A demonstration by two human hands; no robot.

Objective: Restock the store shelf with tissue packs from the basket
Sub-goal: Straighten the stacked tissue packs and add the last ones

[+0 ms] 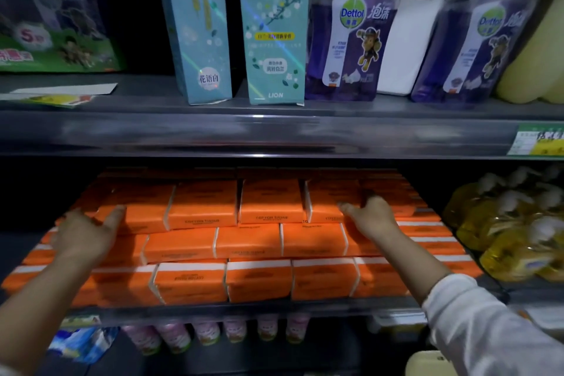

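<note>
The fingers (114, 214) of the left hand (84, 233) and right hand (372, 217) lie spread, gripping nothing, resting on the top row of tissue packs (268, 201) between them. The person should press evenly inward, squaring the row over the stack beneath on the shelf (244, 310)
</note>
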